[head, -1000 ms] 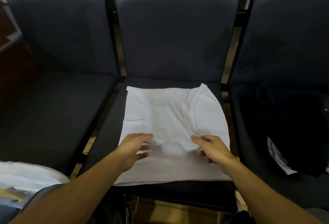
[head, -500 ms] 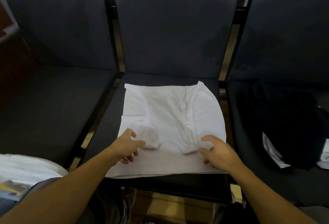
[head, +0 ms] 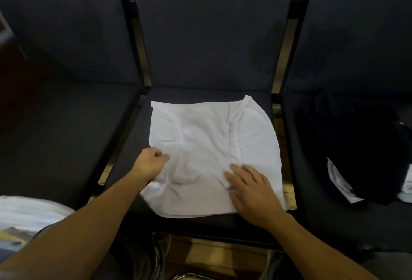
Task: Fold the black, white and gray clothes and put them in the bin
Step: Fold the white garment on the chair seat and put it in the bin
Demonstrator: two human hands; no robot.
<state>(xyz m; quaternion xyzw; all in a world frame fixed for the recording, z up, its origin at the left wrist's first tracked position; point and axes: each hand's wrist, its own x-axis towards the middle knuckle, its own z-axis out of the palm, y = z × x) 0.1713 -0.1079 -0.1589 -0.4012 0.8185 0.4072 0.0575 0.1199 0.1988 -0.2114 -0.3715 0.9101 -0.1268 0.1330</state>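
A white shirt (head: 211, 141) lies partly folded and flat on the middle dark seat (head: 200, 94). At the shirt's left edge my left hand (head: 149, 164) is curled, pinching the cloth. My right hand (head: 252, 188) lies flat with fingers spread on the shirt's lower right part. A black garment (head: 354, 141) is heaped on the right seat, with a bit of white cloth (head: 341, 181) showing under it. No bin is in view.
Three dark padded seats stand in a row with metal frame bars (head: 138, 41) between them. A white bundle (head: 24, 217) sits at the lower left, near my left forearm. Wooden floor (head: 200, 255) shows below the seat's front edge.
My left hand has slid left to the shirt's edge and closed on the cloth. My right hand has flattened onto the shirt, and the cloth near its lower middle is more wrinkled.
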